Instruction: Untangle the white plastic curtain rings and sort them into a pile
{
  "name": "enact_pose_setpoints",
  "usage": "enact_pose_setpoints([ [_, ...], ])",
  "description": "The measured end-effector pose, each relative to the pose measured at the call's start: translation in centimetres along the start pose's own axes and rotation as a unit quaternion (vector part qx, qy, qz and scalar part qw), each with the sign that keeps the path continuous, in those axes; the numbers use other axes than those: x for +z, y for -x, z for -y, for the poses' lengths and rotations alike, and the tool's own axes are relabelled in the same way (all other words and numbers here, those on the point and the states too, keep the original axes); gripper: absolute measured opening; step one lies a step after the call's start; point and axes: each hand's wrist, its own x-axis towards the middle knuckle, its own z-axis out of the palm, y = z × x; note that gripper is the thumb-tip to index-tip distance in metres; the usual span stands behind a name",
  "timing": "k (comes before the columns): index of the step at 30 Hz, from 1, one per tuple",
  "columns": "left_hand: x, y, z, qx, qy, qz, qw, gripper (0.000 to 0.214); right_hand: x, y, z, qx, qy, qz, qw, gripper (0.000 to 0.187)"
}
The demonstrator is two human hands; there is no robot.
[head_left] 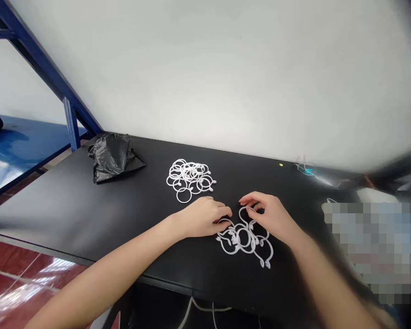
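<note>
A loose pile of white plastic curtain rings (245, 240), several with small knobbed or looped ends and their hoops parted, lies on the black table before me. At its left edge my left hand (207, 217) is curled, thumb and forefinger around the rim of one ring. My right hand (269, 212) bends over the pile's far right side, its thumb and fingers on the top of another white curtain ring (241, 214). Farther back, beyond my left hand, sits a second heap of white rings (188, 176), most of them looking like whole hoops.
On the black table (150, 196) a crumpled black plastic bag (111, 157) lies at the back left. A pale wall rises behind. At the right are clear wrapping with a turquoise patch (308, 172) and a blurred-out area (376, 251). A blue metal frame (51, 68) stands left.
</note>
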Motion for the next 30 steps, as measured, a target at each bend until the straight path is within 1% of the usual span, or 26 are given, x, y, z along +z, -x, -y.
enact_pose_setpoints([
  [3, 0.1, 0.0, 0.4, -0.016, -0.006, -0.002, 1.0, 0.017, 0.4, -0.1, -0.1, -0.003, -0.027, -0.084, 0.996, 0.016],
  [5, 0.1, 0.0, 0.7, -0.029, -0.008, -0.01, 0.999, 0.018, 0.5, -0.2, 0.0, -0.011, -0.041, -0.126, 0.991, 0.013],
  [9, 0.2, 0.0, 0.9, -0.043, -0.009, -0.027, 0.999, 0.021, 0.7, -0.2, 0.1, -0.034, -0.052, -0.166, 0.984, 0.012],
  [14, 0.2, 0.0, 0.9, -0.081, 0.015, -0.066, 0.994, 0.021, 0.8, -0.1, 0.3, -0.057, -0.053, -0.183, 0.98, 0.01],
  [16, -0.1, 0.0, 0.9, -0.097, 0.057, -0.087, 0.99, 0.018, 0.8, 0.0, 0.3, -0.062, -0.053, -0.186, 0.979, 0.01],
  [18, -0.6, 0.1, 0.9, -0.093, 0.115, -0.092, 0.985, 0.014, 0.8, 0.0, 0.3, -0.065, -0.055, -0.192, 0.978, 0.011],
  [21, -1.1, 0.4, 0.8, -0.056, 0.185, -0.058, 0.979, 0.018, 0.8, 0.0, 0.3, -0.068, -0.059, -0.2, 0.976, 0.013],
  [23, -1.1, 0.6, 0.8, -0.044, 0.199, -0.023, 0.979, 0.023, 0.9, 0.0, 0.3, -0.07, -0.062, -0.2, 0.975, 0.013],
  [25, -1.1, 0.7, 0.7, -0.047, 0.196, 0.001, 0.979, 0.023, 0.9, 0.0, 0.3, -0.072, -0.064, -0.201, 0.975, 0.013],
  [30, -1.0, 0.5, 0.7, -0.057, 0.177, 0.005, 0.983, 0.008, 1.0, 0.0, 0.3, -0.073, -0.061, -0.2, 0.975, 0.014],
])
